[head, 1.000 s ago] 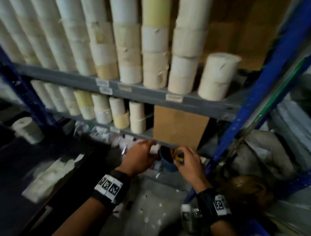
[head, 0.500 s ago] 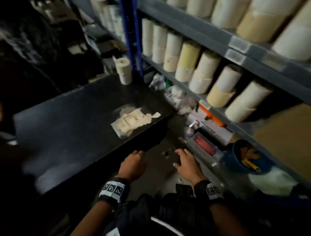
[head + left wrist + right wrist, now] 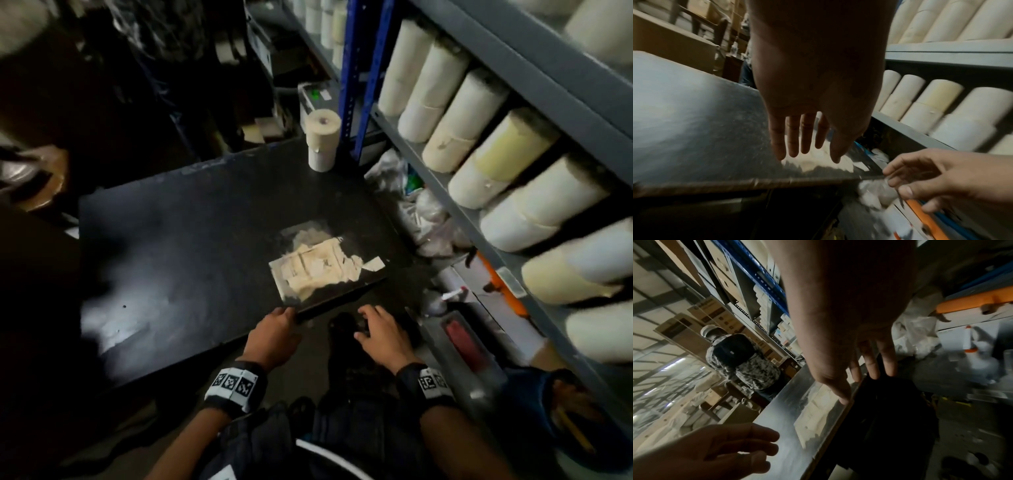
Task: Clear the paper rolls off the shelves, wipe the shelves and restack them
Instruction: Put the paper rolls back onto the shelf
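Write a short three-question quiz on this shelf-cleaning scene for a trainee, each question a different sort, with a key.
1. True or false: the left hand grips a paper roll.
2. Multiple choice: the lone upright roll stands on A) the dark table, B) the grey shelf, C) the floor.
3. Fill in: the shelf rolls lie beside a ____ upright post.

Key
1. False: its fingers are straight over the table edge and hold nothing.
2. A, at the far corner.
3. Blue.
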